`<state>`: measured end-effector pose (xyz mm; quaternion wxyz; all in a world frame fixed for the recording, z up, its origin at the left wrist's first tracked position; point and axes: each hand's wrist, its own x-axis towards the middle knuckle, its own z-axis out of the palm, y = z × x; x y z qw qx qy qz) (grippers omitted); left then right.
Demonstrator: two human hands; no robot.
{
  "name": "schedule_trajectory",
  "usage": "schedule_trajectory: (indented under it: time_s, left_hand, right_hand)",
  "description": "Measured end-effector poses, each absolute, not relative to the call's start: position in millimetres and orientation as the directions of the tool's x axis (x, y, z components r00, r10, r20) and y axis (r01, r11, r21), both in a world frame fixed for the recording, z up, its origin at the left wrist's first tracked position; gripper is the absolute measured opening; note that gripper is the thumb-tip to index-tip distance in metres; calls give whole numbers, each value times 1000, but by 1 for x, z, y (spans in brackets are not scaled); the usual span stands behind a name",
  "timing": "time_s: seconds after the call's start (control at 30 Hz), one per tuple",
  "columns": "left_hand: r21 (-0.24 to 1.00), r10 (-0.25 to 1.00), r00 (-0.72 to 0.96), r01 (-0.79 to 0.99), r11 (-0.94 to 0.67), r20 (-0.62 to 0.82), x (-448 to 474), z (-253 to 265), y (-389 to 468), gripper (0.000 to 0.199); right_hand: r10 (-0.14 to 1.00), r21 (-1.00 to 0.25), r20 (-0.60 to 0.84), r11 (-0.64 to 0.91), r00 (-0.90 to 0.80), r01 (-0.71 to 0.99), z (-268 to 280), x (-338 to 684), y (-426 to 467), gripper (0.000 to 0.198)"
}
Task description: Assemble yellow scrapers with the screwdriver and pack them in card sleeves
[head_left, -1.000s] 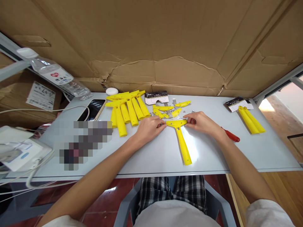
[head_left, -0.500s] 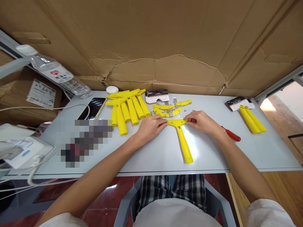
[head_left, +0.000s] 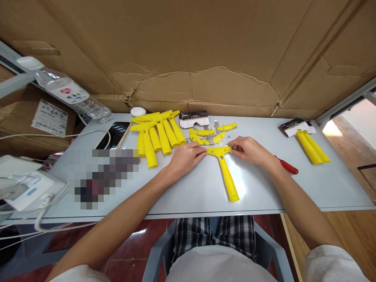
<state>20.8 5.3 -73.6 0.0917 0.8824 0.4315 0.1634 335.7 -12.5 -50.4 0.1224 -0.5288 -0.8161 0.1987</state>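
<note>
A yellow plastic scraper [head_left: 227, 176] with a T-shaped head lies on the table, its handle pointing towards me. The left end of its head is pinched by my left hand [head_left: 188, 157], closed and resting on the table. My right hand [head_left: 246, 150] has its fingertips closed at the head's right end; whether a tiny screw is between them is hidden. Just beyond the head lie loose yellow head covers [head_left: 202, 132], metal blades [head_left: 216, 125] and small scattered screws [head_left: 190, 140]. Beside my right forearm is a red-handled tool [head_left: 289, 167], partly covered by the arm.
Several yellow scrapers [head_left: 150, 150] are grouped at left, near a phone [head_left: 116, 133] and a white oval object [head_left: 138, 112]. Black-and-white packets [head_left: 194, 119] stand behind. Two yellow handles [head_left: 313, 147] lie at right. A plastic bottle [head_left: 70, 92] leans at left, above cables [head_left: 41, 213].
My right fingertips have shifted slightly at the head's right end. Both hands and the scraper otherwise stay in place; the view has tilted a little.
</note>
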Motion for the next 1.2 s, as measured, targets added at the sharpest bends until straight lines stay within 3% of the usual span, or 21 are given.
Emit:
schedule_trajectory:
  time_s: [0.27,0.67,0.9,1.2]
  left_hand:
    - [312,768,591,702,-641,247,20,-78,5,33]
    - [322,785,591,717,-618,188,22,-76,4,37]
    - [361,875,463,799,-480,138,24,-72,5,34]
    - [358,853,513,782,-511,98,25,-69,4,33]
  right_hand:
    - [909,-451,17,380,-417,808,-50,333,-15,33]
    - [888,-459,63,431,-455,777,-52,336,-13,30]
    - [894,-464,64,420,-443,780,-52,336,-13,31]
    - [895,-464,68,419,-440,780,-47,334,-14,30]
